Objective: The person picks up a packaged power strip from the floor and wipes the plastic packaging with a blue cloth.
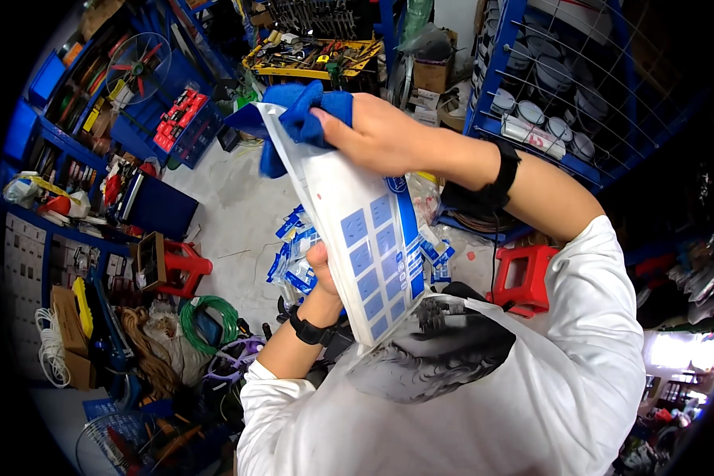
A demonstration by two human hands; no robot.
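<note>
A large white plastic package [357, 246] with blue printed squares and a blue side band is held upright in front of my chest, its top edge open. My left hand [324, 270] grips its left side, lower down, mostly hidden behind it. At the top, my right hand [365, 131] is closed on a bunched blue cloth item [309, 111], like gloves or fabric, at the package's mouth. Below and behind the package, several small blue-and-white packets [289, 262] lie in a pile.
A red plastic stool [520, 278] stands right, another [190, 270] left beside a cardboard box [151, 262]. A wire shelf of cans [547, 75] is upper right, a yellow tool bench [309, 70] at back. Coiled hoses [206, 313] and crowded blue shelving line the left.
</note>
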